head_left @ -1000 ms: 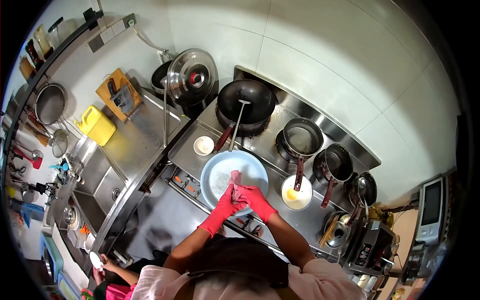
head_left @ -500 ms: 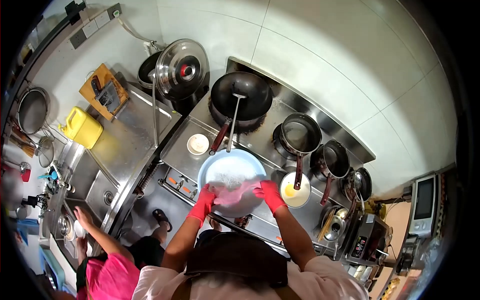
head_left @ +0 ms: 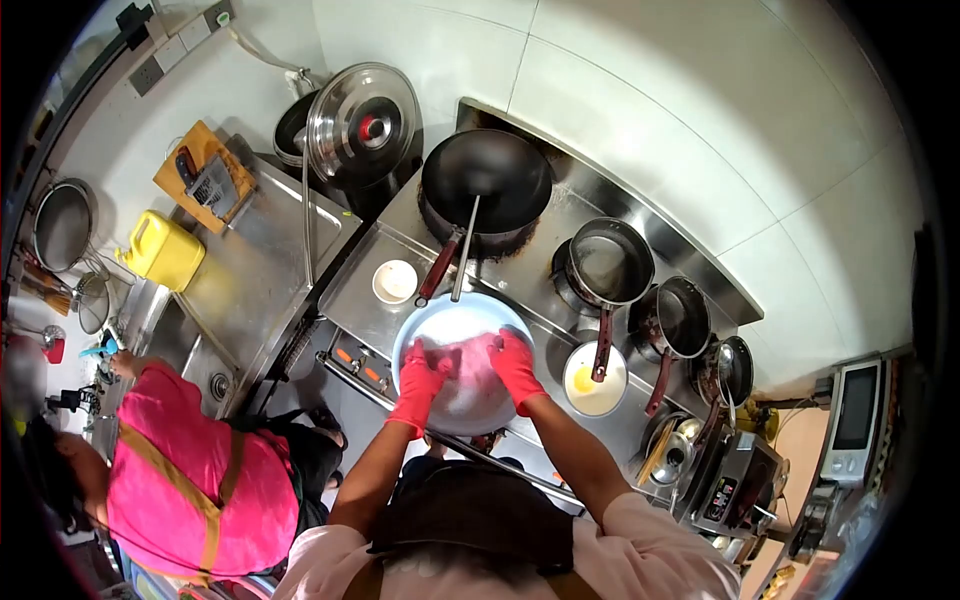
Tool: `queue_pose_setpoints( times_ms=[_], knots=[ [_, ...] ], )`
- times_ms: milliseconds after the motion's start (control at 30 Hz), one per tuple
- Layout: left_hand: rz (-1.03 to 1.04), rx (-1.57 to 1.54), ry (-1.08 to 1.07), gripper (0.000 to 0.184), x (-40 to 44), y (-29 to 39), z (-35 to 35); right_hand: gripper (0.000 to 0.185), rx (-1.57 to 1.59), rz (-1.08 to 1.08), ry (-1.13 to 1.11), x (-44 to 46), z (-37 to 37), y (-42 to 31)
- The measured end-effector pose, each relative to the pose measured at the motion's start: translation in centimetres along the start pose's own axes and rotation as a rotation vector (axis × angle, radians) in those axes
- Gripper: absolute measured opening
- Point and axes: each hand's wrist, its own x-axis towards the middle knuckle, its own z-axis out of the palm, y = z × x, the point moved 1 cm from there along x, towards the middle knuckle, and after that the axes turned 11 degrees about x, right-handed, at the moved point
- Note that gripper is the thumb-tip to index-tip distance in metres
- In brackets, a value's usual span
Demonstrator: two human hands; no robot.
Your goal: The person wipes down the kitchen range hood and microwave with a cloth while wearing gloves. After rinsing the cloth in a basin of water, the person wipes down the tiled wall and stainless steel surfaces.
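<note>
A light blue basin (head_left: pixel 408 332) with foamy water stands at the front edge of the steel stove counter. Both of my hands wear red rubber gloves and are inside it. My left hand (head_left: pixel 423 377) grips the left side of a thin pink cloth (head_left: pixel 467 366), and my right hand (head_left: pixel 512 368) has its other side. The cloth lies bunched low in the suds between them. Some of my fingertips are hidden by the cloth and foam.
Behind the basin sits a black wok (head_left: pixel 487 180) with a long-handled utensil. A small white bowl (head_left: pixel 395 282) is left of it; a bowl with yellow contents (head_left: pixel 595 380) stands right, under a saucepan (head_left: pixel 610 262) handle. A co-worker in pink (head_left: pixel 200 460) leans at the left sink.
The cloth, stretched between my hands above the basin before, is now lowered and bunched in the foam. My hands moved closer together. The co-worker has leaned further in at the left.
</note>
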Motion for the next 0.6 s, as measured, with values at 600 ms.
queue_pose_setpoints(
  times_ms=[600],
  knots=[
    [-0.332, -0.912, 0.105, 0.064, 2.8, 0.6, 11.1, 0.042, 0.458, 0.279, 0.133, -4.4, 7.5, -2.3]
  ],
)
